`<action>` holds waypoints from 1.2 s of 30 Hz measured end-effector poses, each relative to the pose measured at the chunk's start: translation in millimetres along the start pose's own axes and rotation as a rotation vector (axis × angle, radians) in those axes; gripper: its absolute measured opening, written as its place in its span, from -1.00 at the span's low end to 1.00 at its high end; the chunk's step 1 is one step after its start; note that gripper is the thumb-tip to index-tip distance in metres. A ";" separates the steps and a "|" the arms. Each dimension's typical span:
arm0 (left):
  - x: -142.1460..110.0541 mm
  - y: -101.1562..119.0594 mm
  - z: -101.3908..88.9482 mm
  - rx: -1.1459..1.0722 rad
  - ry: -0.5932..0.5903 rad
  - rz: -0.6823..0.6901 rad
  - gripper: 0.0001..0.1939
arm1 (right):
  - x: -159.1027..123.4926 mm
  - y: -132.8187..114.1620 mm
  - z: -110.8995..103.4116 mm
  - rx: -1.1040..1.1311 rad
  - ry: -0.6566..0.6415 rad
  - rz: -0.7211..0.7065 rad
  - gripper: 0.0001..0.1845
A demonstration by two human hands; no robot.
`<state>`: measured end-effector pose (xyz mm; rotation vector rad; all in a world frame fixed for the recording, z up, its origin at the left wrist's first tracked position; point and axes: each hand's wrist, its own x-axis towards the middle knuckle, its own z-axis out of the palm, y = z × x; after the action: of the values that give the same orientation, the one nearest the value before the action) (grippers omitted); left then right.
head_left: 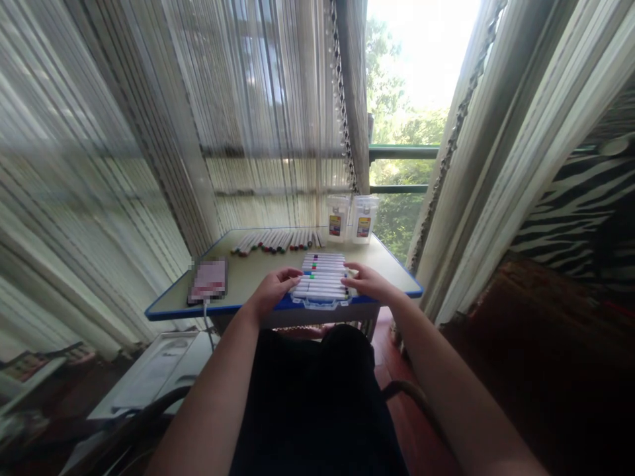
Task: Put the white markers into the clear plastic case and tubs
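A clear plastic marker case [320, 305] lies on the table near its front edge, its handle towards me. White markers [322, 285] fill it in crosswise rows, some with purple, red, green or blue bands. At the case's left side, my left hand [274, 291] is closed, its thumb and fingertips on the edge by the marker ends. Opposite it, my right hand [370, 283] grips the right side, thumb over the marker ends. What lies under the fingers of both hands is partly hidden.
Loose markers [278, 241] with coloured ends lie in a row along the table's back. Two upright clear plastic cases [364, 221] with labels stand at the back right. A blurred-out device [208, 281] with a white cable lies left on the blue-edged table [391, 268]. Curtains hang behind.
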<state>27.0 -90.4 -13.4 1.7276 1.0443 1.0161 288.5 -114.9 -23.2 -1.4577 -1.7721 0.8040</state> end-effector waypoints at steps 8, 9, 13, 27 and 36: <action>5.1 -10.1 -0.6 0.136 0.052 0.088 -0.45 | 1.4 2.1 -0.4 -0.012 0.006 -0.079 -0.39; 5.5 -11.1 -0.3 0.159 0.053 0.109 -0.44 | 1.1 1.7 -0.6 -0.019 -0.002 -0.098 -0.40; 1.7 -7.1 1.2 0.376 -0.027 0.170 -0.48 | -15.2 -7.8 0.2 -0.259 -0.024 -0.280 -0.44; -4.3 -3.8 2.6 0.590 -0.147 0.233 -0.48 | -42.0 -2.4 45.8 -0.670 0.160 -0.809 -0.53; 75.9 0.4 9.0 0.346 0.189 -0.124 -0.66 | -38.0 2.0 49.6 -0.560 0.232 -0.881 -0.67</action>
<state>59.6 -22.6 -0.3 1.8352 1.5027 0.9754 253.5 -153.6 -57.7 -0.8362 -2.2442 -0.3195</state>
